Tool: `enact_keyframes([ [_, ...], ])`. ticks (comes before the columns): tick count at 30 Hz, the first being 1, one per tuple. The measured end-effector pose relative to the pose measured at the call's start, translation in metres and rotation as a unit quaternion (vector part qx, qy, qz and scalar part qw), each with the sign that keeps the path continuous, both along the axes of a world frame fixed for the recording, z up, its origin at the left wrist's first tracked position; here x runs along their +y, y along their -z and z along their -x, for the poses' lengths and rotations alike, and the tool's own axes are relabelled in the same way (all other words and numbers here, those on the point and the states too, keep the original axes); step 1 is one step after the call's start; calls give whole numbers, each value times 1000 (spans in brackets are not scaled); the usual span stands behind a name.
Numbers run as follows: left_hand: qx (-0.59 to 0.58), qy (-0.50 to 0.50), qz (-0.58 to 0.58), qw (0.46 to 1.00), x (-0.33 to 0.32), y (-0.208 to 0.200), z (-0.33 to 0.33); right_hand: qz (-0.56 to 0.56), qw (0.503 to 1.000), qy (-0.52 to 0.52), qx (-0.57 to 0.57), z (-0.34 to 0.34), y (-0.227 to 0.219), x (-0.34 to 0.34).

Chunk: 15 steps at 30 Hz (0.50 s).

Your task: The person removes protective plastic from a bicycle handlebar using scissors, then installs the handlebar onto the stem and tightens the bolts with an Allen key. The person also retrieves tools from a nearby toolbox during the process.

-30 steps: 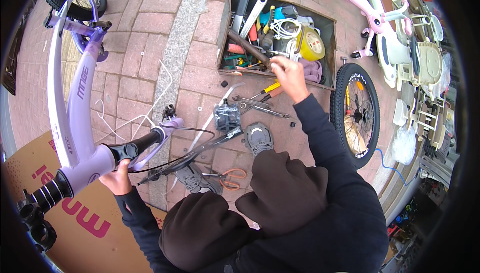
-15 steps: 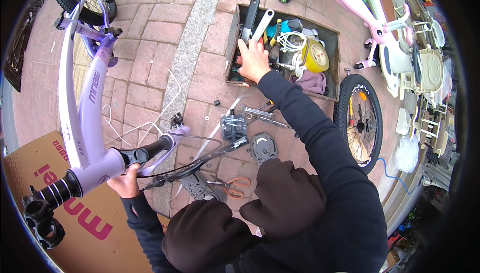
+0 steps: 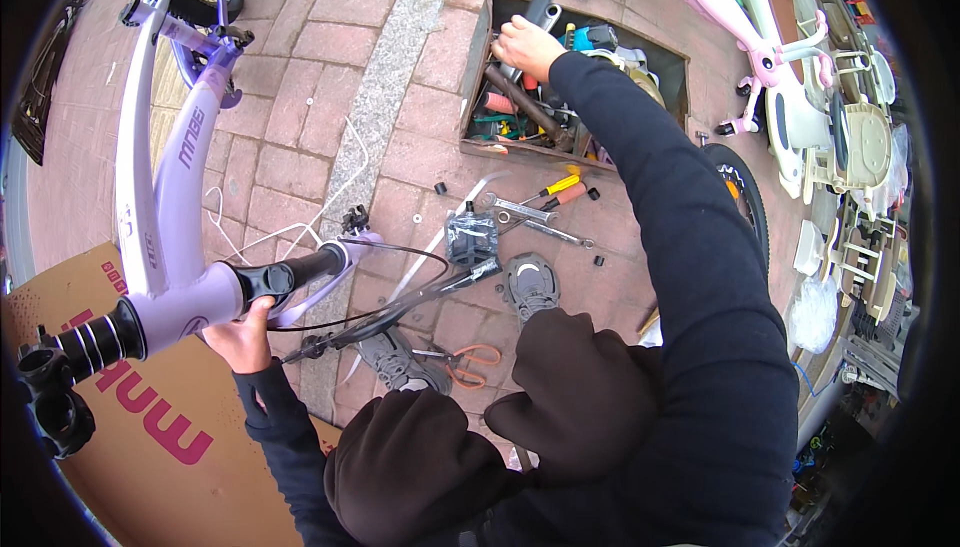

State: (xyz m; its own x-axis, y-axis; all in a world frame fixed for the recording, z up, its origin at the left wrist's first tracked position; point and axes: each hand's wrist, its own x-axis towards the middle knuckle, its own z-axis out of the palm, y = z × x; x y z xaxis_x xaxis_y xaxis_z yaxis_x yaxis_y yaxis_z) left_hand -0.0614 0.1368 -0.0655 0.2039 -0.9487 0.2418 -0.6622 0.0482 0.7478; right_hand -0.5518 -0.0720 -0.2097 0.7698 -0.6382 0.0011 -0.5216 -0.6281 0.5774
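My left hand [image 3: 243, 340] is closed around the underside of the light purple bicycle frame [image 3: 190, 297], by the black collar where the fork begins. The thumb presses up against it. At the far side of the metal toolbox [image 3: 530, 154], my right hand [image 3: 527, 50] has its fingers curled together among the tools. Whatever is in those fingers is hidden. Just beyond it, a black-handled tool [image 3: 540, 5] and a silver wrench [image 3: 552, 17] stick up. A brown-handled hammer [image 3: 528, 107] and a red grip [image 3: 502, 103] lie in the box below the hand.
Wrapped pedals [image 3: 471, 237], wrenches [image 3: 522, 210], a yellow screwdriver [image 3: 560, 187] and orange-handled scissors [image 3: 473, 365] lie on the brick paving by my shoes. A cardboard box [image 3: 130, 427] lies under the frame. A loose wheel [image 3: 745, 197] and pink ride-on toy [image 3: 725, 7] are on the right.
My right hand has moved farther into the toolbox's far side, and its fingers have drawn together. The hammer and red grip now show below it. My left hand stays on the frame.
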Motion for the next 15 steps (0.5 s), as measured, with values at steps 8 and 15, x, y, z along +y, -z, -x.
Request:
enact_keyframes([
  [8, 31, 16, -24, 999, -1, 1, 0, -195, 972, 129, 17, 14, -61, 20],
  [15, 9, 15, -19, 1000, -2, 3, -3, -95, 939, 320, -77, 28, -123, 68],
])
